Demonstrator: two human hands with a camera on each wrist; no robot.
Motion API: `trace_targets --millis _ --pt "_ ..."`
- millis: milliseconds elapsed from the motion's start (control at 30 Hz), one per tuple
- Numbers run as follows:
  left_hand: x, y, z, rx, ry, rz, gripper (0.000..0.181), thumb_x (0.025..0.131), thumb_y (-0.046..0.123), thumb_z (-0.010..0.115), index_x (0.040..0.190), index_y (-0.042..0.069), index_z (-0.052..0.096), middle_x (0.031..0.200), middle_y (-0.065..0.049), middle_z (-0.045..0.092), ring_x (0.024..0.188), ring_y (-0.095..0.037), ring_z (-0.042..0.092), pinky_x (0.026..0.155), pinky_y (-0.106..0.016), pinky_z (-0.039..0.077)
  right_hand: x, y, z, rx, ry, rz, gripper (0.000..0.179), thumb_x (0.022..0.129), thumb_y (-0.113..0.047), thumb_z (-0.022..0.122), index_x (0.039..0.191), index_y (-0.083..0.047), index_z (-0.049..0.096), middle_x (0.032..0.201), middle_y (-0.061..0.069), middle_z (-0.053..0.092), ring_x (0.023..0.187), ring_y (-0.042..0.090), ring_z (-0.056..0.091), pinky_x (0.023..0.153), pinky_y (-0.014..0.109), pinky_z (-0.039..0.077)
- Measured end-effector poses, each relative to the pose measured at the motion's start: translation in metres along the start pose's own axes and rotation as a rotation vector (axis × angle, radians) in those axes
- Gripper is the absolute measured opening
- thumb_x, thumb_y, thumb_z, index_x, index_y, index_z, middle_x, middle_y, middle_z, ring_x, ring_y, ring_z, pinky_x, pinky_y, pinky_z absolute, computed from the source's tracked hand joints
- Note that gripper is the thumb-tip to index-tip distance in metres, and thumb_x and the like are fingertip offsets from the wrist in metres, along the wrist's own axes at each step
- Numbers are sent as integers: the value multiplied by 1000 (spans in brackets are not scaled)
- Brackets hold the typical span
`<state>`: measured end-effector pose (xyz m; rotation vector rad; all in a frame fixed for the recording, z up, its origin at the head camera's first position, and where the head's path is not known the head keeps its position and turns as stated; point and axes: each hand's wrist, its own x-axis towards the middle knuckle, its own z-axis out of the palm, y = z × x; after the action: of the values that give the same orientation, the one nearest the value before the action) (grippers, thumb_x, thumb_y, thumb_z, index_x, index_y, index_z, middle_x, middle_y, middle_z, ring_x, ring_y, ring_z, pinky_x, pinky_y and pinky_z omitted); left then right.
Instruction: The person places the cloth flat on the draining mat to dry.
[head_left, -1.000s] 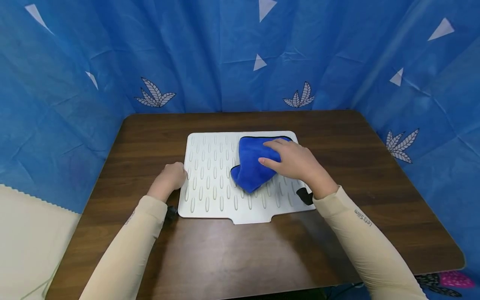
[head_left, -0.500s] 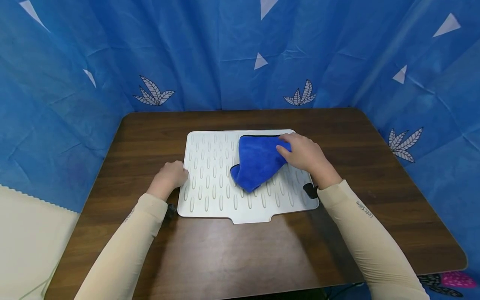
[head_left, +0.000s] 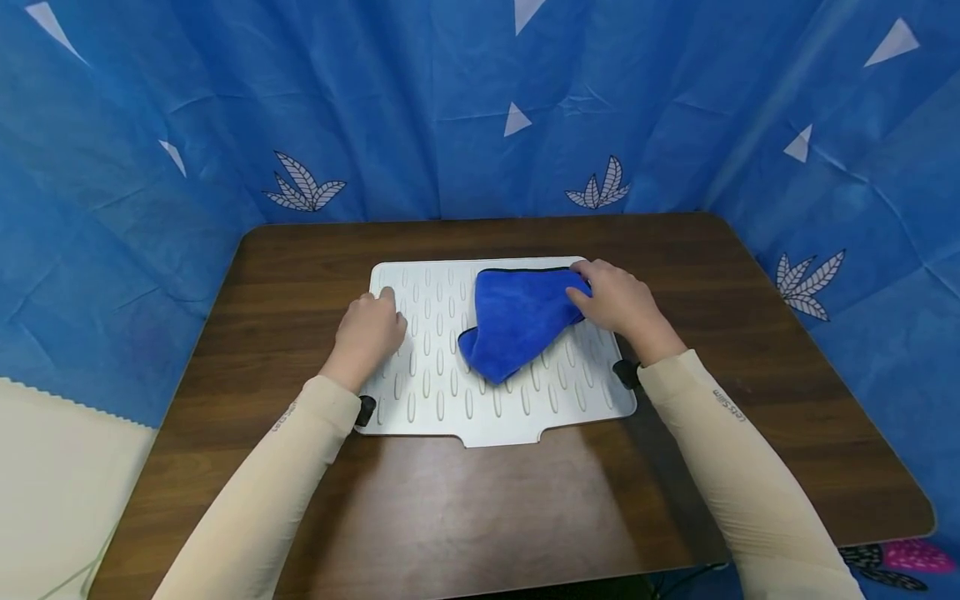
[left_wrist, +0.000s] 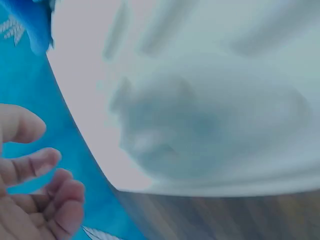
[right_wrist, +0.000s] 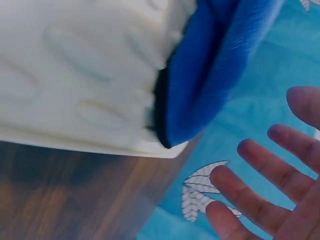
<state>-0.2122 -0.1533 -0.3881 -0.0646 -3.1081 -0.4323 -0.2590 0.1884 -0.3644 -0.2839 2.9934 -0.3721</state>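
Note:
A white board (head_left: 498,433) with rows of raised oval ridges lies on the wooden table, a tab on its near edge. On its right half rests a folded blue cloth (head_left: 517,321) with dark edging. My left hand (head_left: 367,337) hangs over the board's left part, fingers (left_wrist: 45,162) loosely bent and holding nothing in the left wrist view. At the cloth's right end is my right hand (head_left: 621,304). The right wrist view shows its fingers (right_wrist: 255,200) spread and apart from the cloth (right_wrist: 210,75).
The brown table (head_left: 300,267) extends around the board on all sides. A blue curtain (head_left: 420,100) with white triangles and leaf prints hangs behind it and on both sides. Black wrist cameras (head_left: 627,373) sit at the cuffs of the cream sleeves (head_left: 738,467).
My right hand has moved right, from above the cloth to its right end. My left hand has left the board's left edge and come in over the board. The cloth keeps its place.

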Motion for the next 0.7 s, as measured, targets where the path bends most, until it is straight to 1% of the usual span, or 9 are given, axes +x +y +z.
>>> trace_targets --millis 100,167,267,367,467,533,633,667,700 --pt "11 21 1 0 11 86 32 97 12 52 121 -9 57 101 -29 62 92 -40 64 80 -49 55 5 7 3 -23 -34 35 55 100 -35 56 149 -13 43 149 20 46 133 43 47 103 66 40" --pt "19 33 3 -24 -18 125 29 97 11 52 119 -7 59 102 -26 62 95 -40 63 83 -47 54 8 11 6 -39 -60 55 57 100 -35 55 151 -14 40 150 20 43 135 44 45 103 68 39" --pt "30 48 8 -81 -112 145 28 98 11 53 120 -5 59 112 -24 64 105 -38 63 91 -46 52 11 16 11 -73 -108 80 59 101 -38 52 154 -16 35 153 22 38 136 46 42 103 70 38" --pt "38 59 15 -139 -233 124 30 100 14 53 125 -3 59 124 -22 63 113 -34 61 98 -44 50 12 19 14 -90 -153 100 61 102 -41 48 156 -16 32 156 25 33 139 49 37 104 71 35" --pt "42 66 21 -173 -312 112 34 102 17 51 131 -2 57 133 -20 61 117 -32 60 100 -44 49 12 21 17 -78 -189 104 64 102 -47 45 157 -18 29 158 27 29 143 50 31 107 71 32" --pt "42 70 24 -194 -348 122 38 103 18 49 136 0 54 133 -18 62 110 -29 61 97 -42 49 12 21 18 -61 -212 102 71 100 -56 43 158 -19 25 159 29 27 144 51 29 108 70 30" --pt "41 74 25 -219 -412 166 45 102 15 45 145 3 46 117 -16 66 91 -24 60 87 -39 49 12 21 20 -31 -245 99 85 93 -70 41 159 -21 22 160 29 22 144 52 28 109 70 30" --pt "40 75 25 -229 -433 183 48 101 14 45 147 4 43 106 -15 66 82 -22 57 81 -39 48 12 21 20 -20 -254 102 89 91 -74 42 159 -20 22 160 30 20 143 53 28 109 70 31" --pt "39 76 25 -242 -451 194 51 100 14 45 149 5 41 106 -13 65 79 -21 53 80 -38 46 11 21 21 -5 -263 103 92 89 -76 44 159 -20 23 160 30 19 143 53 28 109 70 31"
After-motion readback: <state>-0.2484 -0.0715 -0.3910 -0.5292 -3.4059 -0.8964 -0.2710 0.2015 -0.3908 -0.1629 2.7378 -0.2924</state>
